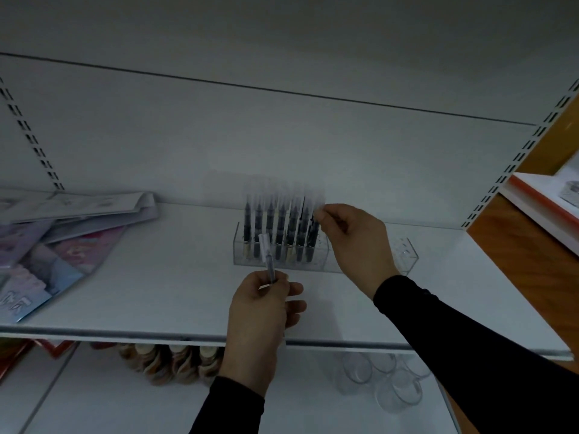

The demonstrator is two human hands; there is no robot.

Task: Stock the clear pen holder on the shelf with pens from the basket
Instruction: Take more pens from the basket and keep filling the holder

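A clear pen holder [404, 252] stands on the white shelf [156, 292], its left part filled with several upright dark pens [275, 223] with frosted caps. My right hand [354, 242] pinches the cap of the rightmost pen [315, 233] in the holder. In front of the holder my left hand [263, 311] grips one pen [266, 252] by its lower end, cap pointing up. The right part of the holder holds no pens. The basket is out of view.
Flat packs of stationery [62, 233] lie stacked at the shelf's left. Below the shelf edge are stacked round items [175, 361] and clear cups [388, 380]. A wooden side panel [526, 252] and another shelf with an orange strip stand at the right.
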